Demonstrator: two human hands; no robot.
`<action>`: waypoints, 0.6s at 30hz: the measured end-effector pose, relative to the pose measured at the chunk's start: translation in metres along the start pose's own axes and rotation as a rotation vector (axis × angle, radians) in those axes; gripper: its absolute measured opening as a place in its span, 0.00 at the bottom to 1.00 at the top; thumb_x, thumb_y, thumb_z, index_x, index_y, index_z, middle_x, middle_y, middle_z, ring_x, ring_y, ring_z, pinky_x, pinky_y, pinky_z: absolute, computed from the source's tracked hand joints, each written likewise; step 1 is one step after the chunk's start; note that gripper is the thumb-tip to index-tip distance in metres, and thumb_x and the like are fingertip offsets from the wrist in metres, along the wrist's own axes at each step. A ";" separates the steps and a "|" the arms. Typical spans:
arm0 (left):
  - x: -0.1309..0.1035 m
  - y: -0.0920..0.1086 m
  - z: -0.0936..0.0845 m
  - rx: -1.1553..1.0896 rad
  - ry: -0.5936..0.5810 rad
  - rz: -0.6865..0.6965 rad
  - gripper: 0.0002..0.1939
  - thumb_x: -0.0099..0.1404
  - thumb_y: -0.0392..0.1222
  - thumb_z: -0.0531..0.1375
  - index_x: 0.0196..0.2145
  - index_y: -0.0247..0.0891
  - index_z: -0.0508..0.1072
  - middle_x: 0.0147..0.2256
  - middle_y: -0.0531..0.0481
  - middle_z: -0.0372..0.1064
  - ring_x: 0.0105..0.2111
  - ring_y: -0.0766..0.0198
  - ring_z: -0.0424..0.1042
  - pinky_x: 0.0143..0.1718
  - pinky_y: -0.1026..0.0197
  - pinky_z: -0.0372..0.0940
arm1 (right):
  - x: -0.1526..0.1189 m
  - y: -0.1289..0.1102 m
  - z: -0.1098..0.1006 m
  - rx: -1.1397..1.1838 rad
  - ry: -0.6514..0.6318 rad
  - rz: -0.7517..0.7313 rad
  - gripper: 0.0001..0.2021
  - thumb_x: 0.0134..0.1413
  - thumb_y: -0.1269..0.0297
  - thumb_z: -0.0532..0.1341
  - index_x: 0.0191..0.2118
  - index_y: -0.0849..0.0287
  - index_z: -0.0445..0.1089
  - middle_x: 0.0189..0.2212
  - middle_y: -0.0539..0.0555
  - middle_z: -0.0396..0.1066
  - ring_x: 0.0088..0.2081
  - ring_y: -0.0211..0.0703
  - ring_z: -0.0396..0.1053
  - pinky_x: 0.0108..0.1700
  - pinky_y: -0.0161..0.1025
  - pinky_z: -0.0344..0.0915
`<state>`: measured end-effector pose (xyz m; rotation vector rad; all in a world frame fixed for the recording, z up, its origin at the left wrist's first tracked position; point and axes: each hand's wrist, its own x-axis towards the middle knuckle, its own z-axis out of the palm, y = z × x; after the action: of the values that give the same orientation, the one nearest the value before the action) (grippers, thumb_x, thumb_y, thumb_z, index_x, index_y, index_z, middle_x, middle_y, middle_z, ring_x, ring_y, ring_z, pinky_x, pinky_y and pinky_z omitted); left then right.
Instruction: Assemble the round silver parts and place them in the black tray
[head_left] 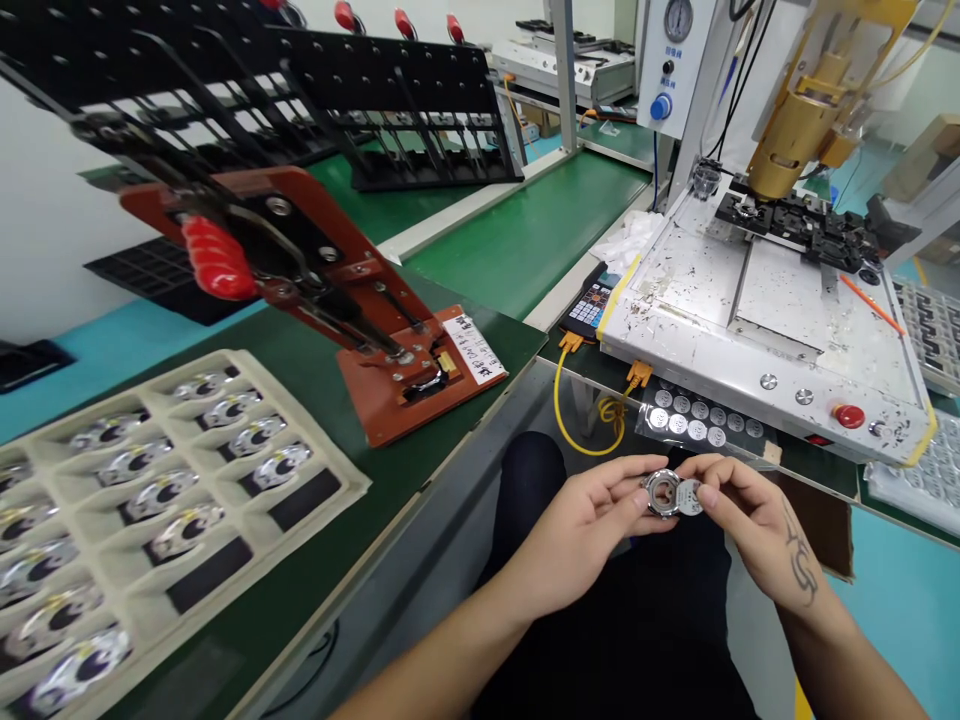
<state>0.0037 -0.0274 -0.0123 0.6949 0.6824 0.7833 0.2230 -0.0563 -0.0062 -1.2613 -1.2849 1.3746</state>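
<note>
Above my lap, my left hand (611, 510) pinches a round silver watch case (661, 493) between thumb and fingers. The case has a shiny ring and an open middle. Right beside it, my right hand (739, 505) grips a small grey disc (688, 497) with fine print, like a sticker or back cover. Case and disc meet or overlap at the edge; I cannot tell whether they are joined. On the bench edge ahead lies a sheet of round printed discs (697, 430), similar to the one in my fingers.
A beige tray (352, 487) of metal watch cases stands at the left. Near it is a brown clamp fixture (382, 420) with a red handle (217, 258). A white machine (675, 290) with a gold head (784, 150) occupies the right; a yellow cable (559, 400) hangs in front.
</note>
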 end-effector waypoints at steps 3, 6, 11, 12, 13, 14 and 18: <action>0.000 -0.004 0.000 0.097 0.001 0.034 0.24 0.70 0.48 0.70 0.59 0.35 0.78 0.51 0.38 0.82 0.54 0.46 0.81 0.59 0.43 0.75 | 0.004 0.001 0.005 -0.069 -0.012 -0.019 0.12 0.71 0.55 0.65 0.37 0.55 0.71 0.47 0.53 0.74 0.48 0.44 0.72 0.51 0.38 0.67; 0.000 -0.006 0.001 0.139 0.002 0.040 0.24 0.72 0.47 0.68 0.61 0.34 0.76 0.53 0.38 0.81 0.55 0.46 0.80 0.59 0.44 0.76 | 0.008 0.003 0.008 -0.147 -0.012 -0.056 0.12 0.71 0.55 0.65 0.36 0.55 0.71 0.46 0.52 0.73 0.47 0.43 0.71 0.51 0.38 0.66; 0.001 -0.007 -0.001 0.169 -0.003 0.053 0.23 0.73 0.47 0.67 0.61 0.35 0.75 0.54 0.39 0.80 0.57 0.47 0.79 0.60 0.45 0.75 | 0.010 0.007 0.011 -0.208 0.002 -0.083 0.12 0.71 0.55 0.64 0.36 0.55 0.71 0.46 0.53 0.73 0.47 0.44 0.70 0.51 0.38 0.66; 0.001 -0.008 -0.001 0.177 -0.002 0.055 0.23 0.73 0.47 0.67 0.61 0.35 0.75 0.54 0.39 0.80 0.56 0.47 0.79 0.60 0.45 0.75 | 0.009 0.007 0.011 -0.209 0.002 -0.080 0.12 0.71 0.55 0.64 0.36 0.55 0.71 0.46 0.53 0.73 0.47 0.44 0.70 0.51 0.38 0.66; 0.001 -0.008 -0.002 0.185 -0.002 0.057 0.23 0.73 0.47 0.66 0.61 0.35 0.75 0.54 0.39 0.80 0.56 0.48 0.79 0.60 0.45 0.76 | 0.009 0.008 0.012 -0.209 0.003 -0.078 0.12 0.71 0.55 0.64 0.36 0.55 0.71 0.45 0.53 0.73 0.46 0.44 0.70 0.50 0.38 0.66; 0.001 -0.009 -0.002 0.193 -0.003 0.060 0.23 0.73 0.47 0.66 0.61 0.35 0.75 0.55 0.39 0.80 0.56 0.48 0.80 0.60 0.46 0.76 | 0.009 0.008 0.012 -0.208 0.005 -0.077 0.12 0.71 0.55 0.64 0.36 0.55 0.71 0.45 0.53 0.72 0.46 0.44 0.70 0.50 0.38 0.66; 0.000 -0.010 -0.002 0.225 -0.015 0.080 0.22 0.75 0.46 0.64 0.62 0.35 0.74 0.57 0.40 0.79 0.56 0.49 0.80 0.60 0.47 0.76 | 0.009 0.011 0.012 -0.200 0.010 -0.081 0.12 0.71 0.55 0.65 0.36 0.55 0.71 0.46 0.53 0.72 0.47 0.44 0.70 0.50 0.38 0.66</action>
<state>0.0061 -0.0320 -0.0211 0.9359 0.7395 0.7808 0.2105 -0.0500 -0.0183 -1.3322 -1.4798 1.2045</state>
